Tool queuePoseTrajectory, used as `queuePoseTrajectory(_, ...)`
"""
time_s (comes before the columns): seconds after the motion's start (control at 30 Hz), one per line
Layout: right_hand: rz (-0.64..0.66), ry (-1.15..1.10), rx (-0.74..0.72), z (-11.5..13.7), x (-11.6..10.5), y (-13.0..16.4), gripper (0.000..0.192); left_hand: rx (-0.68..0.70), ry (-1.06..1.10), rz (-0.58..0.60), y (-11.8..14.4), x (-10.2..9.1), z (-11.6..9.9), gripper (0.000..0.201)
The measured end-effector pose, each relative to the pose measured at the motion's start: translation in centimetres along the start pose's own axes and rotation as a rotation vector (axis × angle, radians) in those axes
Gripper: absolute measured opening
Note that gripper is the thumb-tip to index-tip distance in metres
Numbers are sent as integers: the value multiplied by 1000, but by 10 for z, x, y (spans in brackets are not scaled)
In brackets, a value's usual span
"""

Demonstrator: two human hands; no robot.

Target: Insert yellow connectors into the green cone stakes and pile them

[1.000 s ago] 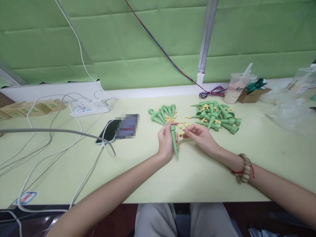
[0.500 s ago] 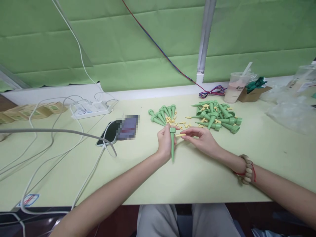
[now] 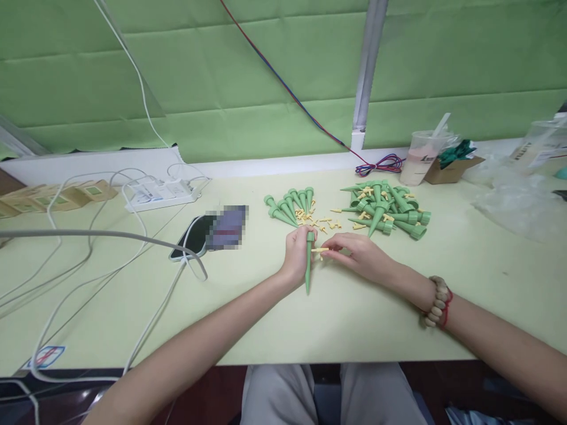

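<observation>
My left hand (image 3: 296,255) is closed around a green plastic watering spike (image 3: 309,262), its pointed end down and its wide cap up. Between the fingertips of my right hand (image 3: 354,254) is a small yellow valve (image 3: 319,250), lying level with its tip at the spike's side. I cannot tell whether the tip has entered the spike. Just beyond my hands lie loose yellow valves (image 3: 334,224). A row of green spikes (image 3: 287,203) fans out behind my left hand, and a larger heap of green spikes (image 3: 385,203) with yellow pieces lies at the right.
On the left are two phones (image 3: 195,236), white cables (image 3: 146,239), a power strip (image 3: 163,195) and small yellowish boxes (image 3: 57,198). A drink cup (image 3: 416,162), a small cardboard box (image 3: 454,171) and clear plastic bags (image 3: 509,206) stand at the back right.
My right hand has brought the yellow valve slightly lower and closer to the spike, and the valve has turned. The left hand keeps its hold on the spike.
</observation>
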State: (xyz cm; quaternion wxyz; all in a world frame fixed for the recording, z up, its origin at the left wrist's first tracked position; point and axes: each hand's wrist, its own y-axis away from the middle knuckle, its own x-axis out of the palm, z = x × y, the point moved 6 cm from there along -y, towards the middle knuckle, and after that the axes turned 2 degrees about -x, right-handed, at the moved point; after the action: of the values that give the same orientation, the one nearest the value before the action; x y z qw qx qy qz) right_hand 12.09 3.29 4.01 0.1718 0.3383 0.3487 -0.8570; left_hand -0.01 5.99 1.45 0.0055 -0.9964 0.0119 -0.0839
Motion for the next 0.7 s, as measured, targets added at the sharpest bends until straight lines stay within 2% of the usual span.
queuePoseTrajectory(0.13, 117, 63, 41, -1, 7, 1, 33, -72, 55, 24, -1, 1, 5, 23)
queuePoseTrajectory(0.27, 220, -34, 69, -1, 17, 4, 36, -186, 140, 46, -3, 3, 11, 27)
queuePoseTrajectory(0.47, 118, -71, 120, -4, 10, 3, 38, -203, 170, 49, -6, 4, 13, 34)
queuePoseTrajectory(0.7, 149, -85, 74, 0, 12, 2, 38, -92, 67, 84, -3, 4, 8, 32)
